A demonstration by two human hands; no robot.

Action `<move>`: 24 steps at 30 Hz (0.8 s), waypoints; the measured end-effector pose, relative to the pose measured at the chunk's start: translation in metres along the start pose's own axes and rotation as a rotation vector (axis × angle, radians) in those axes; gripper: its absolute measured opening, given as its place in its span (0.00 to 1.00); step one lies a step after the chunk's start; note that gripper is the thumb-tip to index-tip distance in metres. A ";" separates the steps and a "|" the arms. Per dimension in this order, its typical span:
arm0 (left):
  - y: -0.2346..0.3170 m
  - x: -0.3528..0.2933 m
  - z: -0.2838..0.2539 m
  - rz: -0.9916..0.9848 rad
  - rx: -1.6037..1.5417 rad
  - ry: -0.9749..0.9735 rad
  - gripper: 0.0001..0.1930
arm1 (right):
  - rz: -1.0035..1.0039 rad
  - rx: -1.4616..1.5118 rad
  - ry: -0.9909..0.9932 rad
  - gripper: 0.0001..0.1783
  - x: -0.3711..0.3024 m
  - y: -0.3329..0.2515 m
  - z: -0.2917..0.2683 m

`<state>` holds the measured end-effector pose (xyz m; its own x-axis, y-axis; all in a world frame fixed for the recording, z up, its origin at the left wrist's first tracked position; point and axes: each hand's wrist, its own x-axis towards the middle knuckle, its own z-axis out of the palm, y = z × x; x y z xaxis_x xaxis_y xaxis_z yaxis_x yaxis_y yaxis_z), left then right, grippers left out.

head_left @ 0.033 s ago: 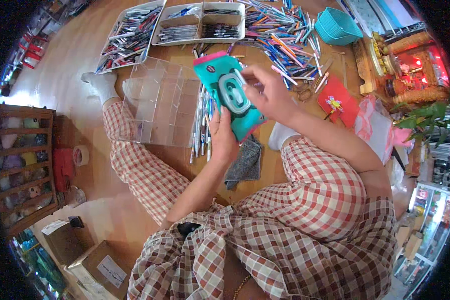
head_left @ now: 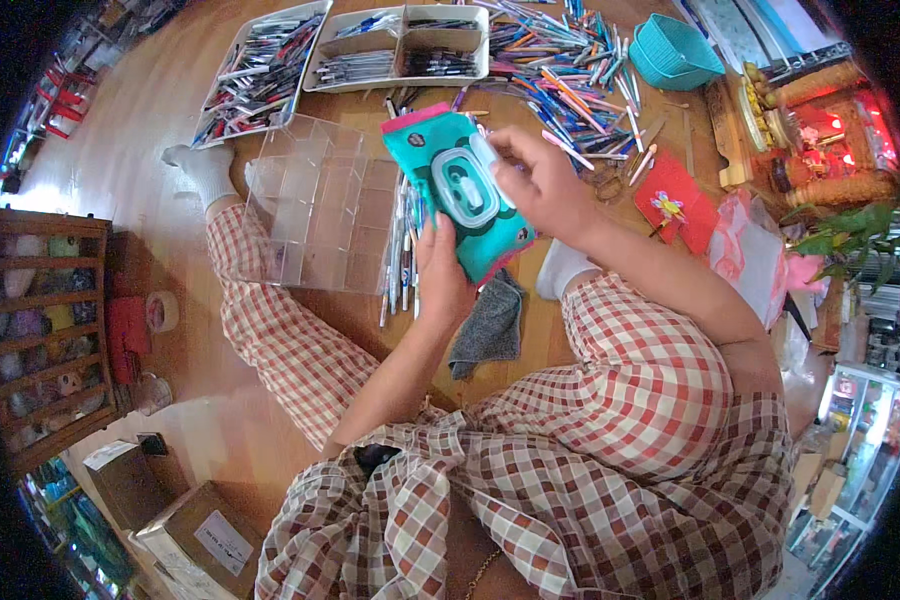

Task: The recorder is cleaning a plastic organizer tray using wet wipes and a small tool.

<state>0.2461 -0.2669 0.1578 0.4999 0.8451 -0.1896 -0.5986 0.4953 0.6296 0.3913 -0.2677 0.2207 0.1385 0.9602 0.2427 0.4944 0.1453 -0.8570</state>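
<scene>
Gripping the teal wet-wipe pack (head_left: 462, 195) from below, my left hand (head_left: 440, 275) is closed round its lower edge and holds it up above the floor, over my lap. My right hand (head_left: 542, 185) sits at the pack's top, fingers pinched on the white flip lid (head_left: 490, 172), which stands raised off its oval opening; I cannot tell whether a wipe is caught between the fingertips. Nothing in this view differs from the frame taken at the same instant, so I read no fresh change: lid up, pack steady, both hands on it.

Just beneath the pack lies a grey cloth (head_left: 490, 325) on the wooden floor, and beside my left knee stands a clear compartment organiser (head_left: 315, 205), with a row of pens (head_left: 400, 250) lying along its near side. Farther out are two trays of sorted pens (head_left: 260, 70), a loose heap of coloured pens (head_left: 560, 55), a teal basket (head_left: 673, 50) and a red pouch (head_left: 675, 200).
</scene>
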 end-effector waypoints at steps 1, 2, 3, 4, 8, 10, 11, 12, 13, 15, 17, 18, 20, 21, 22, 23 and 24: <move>0.002 0.002 -0.001 -0.039 -0.101 -0.012 0.19 | 0.002 -0.002 0.006 0.14 0.000 0.007 -0.009; 0.005 0.005 -0.009 -0.031 -0.124 -0.051 0.20 | 0.095 0.048 0.042 0.14 0.001 0.013 -0.016; 0.006 0.006 -0.014 -0.030 -0.121 -0.055 0.20 | 0.190 0.097 0.078 0.14 0.001 0.018 -0.021; 0.013 0.005 -0.010 -0.028 -0.147 -0.087 0.21 | 0.199 0.062 0.103 0.18 -0.001 0.016 -0.022; 0.014 0.009 -0.015 -0.052 -0.106 -0.148 0.22 | -0.206 -0.681 0.150 0.23 -0.006 -0.002 -0.019; 0.010 0.008 -0.009 -0.090 -0.068 -0.023 0.21 | -0.324 -0.755 0.111 0.20 -0.004 -0.017 -0.021; 0.009 0.006 -0.005 -0.094 -0.071 -0.026 0.21 | -0.442 -0.827 0.071 0.17 -0.005 -0.020 -0.021; 0.008 0.004 -0.002 -0.087 -0.049 -0.058 0.19 | -0.472 -0.748 0.061 0.11 -0.005 -0.019 -0.019; 0.009 0.002 0.001 -0.074 -0.024 -0.086 0.18 | -0.474 -0.744 0.059 0.11 -0.006 -0.018 -0.016; 0.007 0.000 0.004 -0.075 0.012 -0.058 0.18 | -0.417 -0.639 -0.047 0.11 -0.010 -0.016 -0.007; 0.004 -0.001 0.003 -0.144 -0.052 -0.080 0.18 | -0.406 -0.673 -0.057 0.10 -0.013 -0.012 -0.003; 0.003 -0.003 0.004 -0.184 -0.051 -0.062 0.17 | -0.405 -0.704 -0.074 0.09 -0.015 -0.012 -0.003; -0.002 -0.004 0.001 -0.155 -0.034 -0.051 0.17 | -0.387 -0.703 -0.108 0.08 -0.017 -0.007 -0.003; -0.004 -0.003 -0.001 -0.137 -0.020 -0.053 0.17 | -0.398 -0.693 -0.114 0.08 -0.015 -0.005 -0.002; -0.005 -0.003 -0.002 -0.123 -0.041 -0.066 0.17 | -0.386 -0.684 -0.103 0.08 -0.016 -0.003 -0.001; -0.007 -0.003 -0.005 -0.116 -0.040 -0.057 0.17 | -0.375 -0.676 -0.091 0.08 -0.015 -0.003 0.001; -0.009 -0.003 -0.010 -0.134 -0.048 -0.046 0.17 | -0.341 -0.638 -0.102 0.05 -0.016 -0.006 0.001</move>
<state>0.2444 -0.2718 0.1450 0.6044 0.7615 -0.2340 -0.5535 0.6127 0.5641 0.3850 -0.2839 0.2211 -0.1772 0.9084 0.3787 0.9040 0.3023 -0.3023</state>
